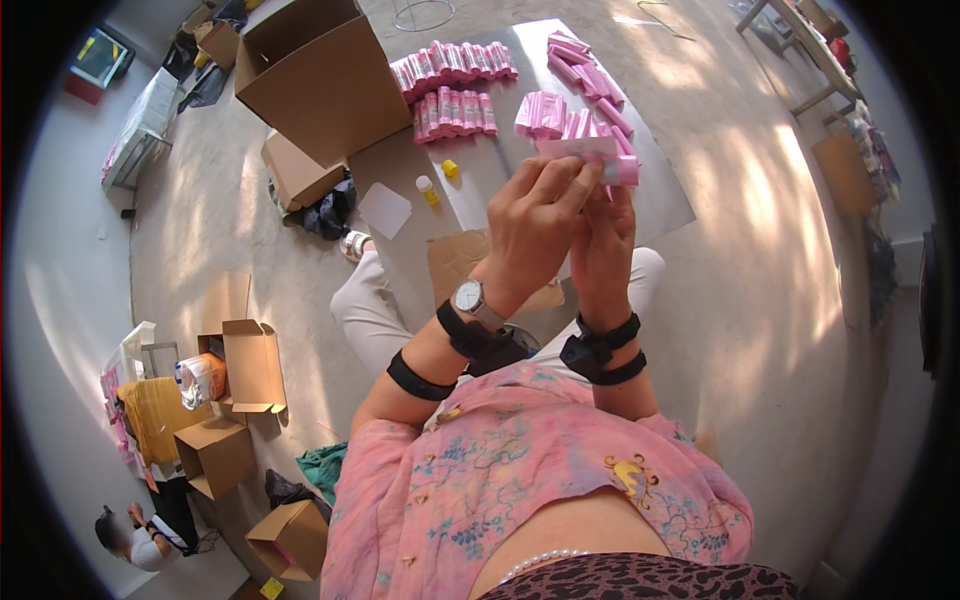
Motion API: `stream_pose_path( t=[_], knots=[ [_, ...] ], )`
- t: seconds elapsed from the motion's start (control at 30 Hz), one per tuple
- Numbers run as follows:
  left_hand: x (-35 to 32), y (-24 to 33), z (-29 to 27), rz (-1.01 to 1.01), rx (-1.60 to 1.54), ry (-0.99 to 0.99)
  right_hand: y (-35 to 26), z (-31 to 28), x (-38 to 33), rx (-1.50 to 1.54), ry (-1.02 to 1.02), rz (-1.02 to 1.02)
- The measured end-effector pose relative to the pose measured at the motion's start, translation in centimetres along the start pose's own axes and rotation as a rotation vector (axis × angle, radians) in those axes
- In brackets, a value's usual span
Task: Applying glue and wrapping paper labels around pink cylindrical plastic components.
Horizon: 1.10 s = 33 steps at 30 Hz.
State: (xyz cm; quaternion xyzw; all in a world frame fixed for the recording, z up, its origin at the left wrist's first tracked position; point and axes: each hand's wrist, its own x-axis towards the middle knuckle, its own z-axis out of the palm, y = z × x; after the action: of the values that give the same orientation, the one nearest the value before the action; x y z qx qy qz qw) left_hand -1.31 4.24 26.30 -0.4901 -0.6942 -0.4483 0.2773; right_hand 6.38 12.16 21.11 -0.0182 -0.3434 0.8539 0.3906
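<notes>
Both hands raised, working a pink packet.
The left hand (535, 215) pinches a pale strip (577, 148) on top; the right hand (603, 240) grips the pink packet (622, 170). More packets (455, 85) lie beyond them.

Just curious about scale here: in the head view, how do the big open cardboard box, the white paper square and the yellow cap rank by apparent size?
1. Big open cardboard box
2. White paper square
3. Yellow cap
All lie on the floor, so the order looks reliable.

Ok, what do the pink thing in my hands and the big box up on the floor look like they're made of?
The pink item between left hand and right hand: probably printed paper or thin card, matte, folded flat. The big open box: brown corrugated cardboard, dull finish, creased flaps.
</notes>
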Motion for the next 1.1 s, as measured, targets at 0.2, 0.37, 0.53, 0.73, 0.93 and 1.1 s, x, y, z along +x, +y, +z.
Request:
stream_pose_path(
  t=[0.2,0.37,0.53,0.73,0.93,1.1],
  knots=[
    [0.1,0.2,0.0,-0.056,-0.029,-0.062,-0.2,0.0,-0.1,-0.014,0.028,0.013],
    [0.5,0.1,-0.1,-0.08,-0.03,-0.111,-0.3,-0.4,-0.1,-0.044,0.057,0.017],
    [0.6,-0.3,0.1,-0.11,-0.089,-0.146,-0.5,-0.9,0.0,-0.067,0.072,0.019],
    [0.7,-0.9,0.2,-0.117,-0.131,-0.194,-0.3,-1.6,0.2,-0.107,0.075,0.011],
    [1.1,-1.2,0.4,-0.123,-0.232,-0.252,-0.8,-2.1,0.4,-0.18,0.07,0.011],
    [1.1,-1.5,0.8,-0.126,-0.247,-0.261,-1.0,-2.7,0.3,-0.194,0.074,0.034]
  ],
)
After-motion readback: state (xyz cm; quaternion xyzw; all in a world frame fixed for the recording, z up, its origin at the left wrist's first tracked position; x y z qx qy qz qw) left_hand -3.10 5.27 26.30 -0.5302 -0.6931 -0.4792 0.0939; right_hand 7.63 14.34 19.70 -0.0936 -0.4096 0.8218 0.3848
